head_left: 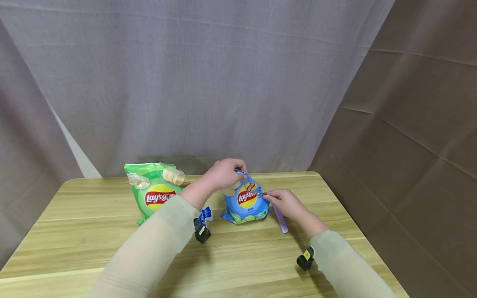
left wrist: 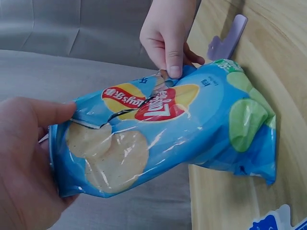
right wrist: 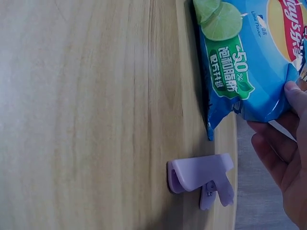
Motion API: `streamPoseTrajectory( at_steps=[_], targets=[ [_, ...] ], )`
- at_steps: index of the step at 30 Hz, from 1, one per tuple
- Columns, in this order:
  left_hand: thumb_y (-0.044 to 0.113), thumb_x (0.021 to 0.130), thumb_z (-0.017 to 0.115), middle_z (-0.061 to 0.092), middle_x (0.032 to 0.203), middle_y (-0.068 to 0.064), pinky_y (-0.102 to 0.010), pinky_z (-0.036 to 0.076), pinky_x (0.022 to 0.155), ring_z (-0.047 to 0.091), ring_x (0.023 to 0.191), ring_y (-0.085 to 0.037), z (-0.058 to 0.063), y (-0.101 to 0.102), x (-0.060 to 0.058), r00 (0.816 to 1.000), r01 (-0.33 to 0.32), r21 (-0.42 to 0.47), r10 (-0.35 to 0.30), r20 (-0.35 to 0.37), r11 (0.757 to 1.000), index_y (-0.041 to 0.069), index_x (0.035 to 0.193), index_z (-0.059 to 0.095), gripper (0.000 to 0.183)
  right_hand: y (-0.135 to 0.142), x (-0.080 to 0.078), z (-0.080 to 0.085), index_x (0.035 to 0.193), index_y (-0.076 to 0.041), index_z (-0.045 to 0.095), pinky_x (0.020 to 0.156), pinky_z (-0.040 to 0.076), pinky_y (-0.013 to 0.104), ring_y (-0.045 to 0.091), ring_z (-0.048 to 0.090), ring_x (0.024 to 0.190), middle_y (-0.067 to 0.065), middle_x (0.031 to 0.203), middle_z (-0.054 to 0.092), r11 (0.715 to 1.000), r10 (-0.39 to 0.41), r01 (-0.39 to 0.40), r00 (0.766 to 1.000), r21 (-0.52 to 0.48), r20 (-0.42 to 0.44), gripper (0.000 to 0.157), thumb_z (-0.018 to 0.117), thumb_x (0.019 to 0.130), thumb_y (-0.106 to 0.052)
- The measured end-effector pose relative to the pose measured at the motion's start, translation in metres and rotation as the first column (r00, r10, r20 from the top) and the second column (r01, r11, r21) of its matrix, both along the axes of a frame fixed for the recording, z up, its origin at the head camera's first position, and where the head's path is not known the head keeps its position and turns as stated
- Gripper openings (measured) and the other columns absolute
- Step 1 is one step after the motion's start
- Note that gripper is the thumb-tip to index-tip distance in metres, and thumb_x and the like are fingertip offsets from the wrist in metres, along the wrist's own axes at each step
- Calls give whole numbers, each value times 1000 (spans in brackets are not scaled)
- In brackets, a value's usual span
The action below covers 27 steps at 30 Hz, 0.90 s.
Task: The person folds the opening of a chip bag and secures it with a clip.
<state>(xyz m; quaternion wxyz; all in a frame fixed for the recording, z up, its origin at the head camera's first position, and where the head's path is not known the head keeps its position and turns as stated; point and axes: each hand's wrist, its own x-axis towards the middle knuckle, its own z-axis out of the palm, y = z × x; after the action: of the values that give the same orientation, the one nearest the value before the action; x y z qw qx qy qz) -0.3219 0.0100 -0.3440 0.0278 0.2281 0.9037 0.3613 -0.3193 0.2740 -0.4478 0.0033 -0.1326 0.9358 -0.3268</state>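
Note:
A blue bag of Lay's chips [head_left: 246, 209] stands on the table, leaning, with a jagged tear across its front in the left wrist view. My left hand [head_left: 228, 171] grips its upper end, thumb on the front and the fingers behind. At the bag's right side, my right hand [head_left: 286, 201] pinches the torn edge between thumb and fingers. Close by this hand lies a purple bag clip [right wrist: 201, 172]. A blue and white clip [head_left: 205, 215] rests left of the bag, partly hidden by the wrist camera. What is inside the bag cannot be seen.
A larger green bag of Lay's chips [head_left: 143, 182] stands at the left, partly behind my left forearm. The wooden table [head_left: 238, 260] ends at a grey curtain [head_left: 223, 103] behind and a brown cloth [head_left: 417, 145] on the right.

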Motion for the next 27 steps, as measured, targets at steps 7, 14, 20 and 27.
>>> streamPoseTrajectory(
  at_steps=[7, 14, 20, 27],
  targets=[
    [29, 97, 64, 69, 90, 15, -39, 32, 100, 56, 95, -14, -2, 2, 1, 982, -33, -80, 17, -189, 996, 28, 91, 69, 7, -3, -3, 2, 102, -12, 78, 83, 53, 42, 16, 63, 89, 2, 99, 73, 1000, 8, -8, 1000, 21, -4, 25, 61, 99, -30],
    [31, 96, 66, 70, 95, 16, -42, 25, 111, 56, 102, -11, -6, 3, 2, 949, -29, -174, -28, -315, 984, 29, 96, 70, 5, -7, -5, 10, 96, -11, 78, 72, 46, 34, 17, 55, 79, 8, 91, 70, 999, -51, 51, 997, 16, 52, 24, 61, 99, -28],
    [30, 96, 66, 70, 97, 16, -44, 26, 111, 56, 104, -11, -8, 0, 2, 920, -12, -231, -80, -384, 973, 29, 97, 70, 4, -9, -6, 15, 85, -9, 75, 63, 42, 30, 15, 50, 70, 14, 88, 68, 999, -48, 47, 995, 15, 87, 30, 59, 100, -29],
    [29, 97, 64, 70, 108, 14, -44, 31, 107, 57, 103, -13, -10, 0, 1, 873, -39, -278, -103, -477, 960, 29, 105, 68, 9, -7, -5, 11, 82, -5, 71, 64, 42, 31, 16, 50, 69, 15, 86, 66, 999, -44, 42, 995, 23, 90, 35, 58, 101, -31]
  ],
)
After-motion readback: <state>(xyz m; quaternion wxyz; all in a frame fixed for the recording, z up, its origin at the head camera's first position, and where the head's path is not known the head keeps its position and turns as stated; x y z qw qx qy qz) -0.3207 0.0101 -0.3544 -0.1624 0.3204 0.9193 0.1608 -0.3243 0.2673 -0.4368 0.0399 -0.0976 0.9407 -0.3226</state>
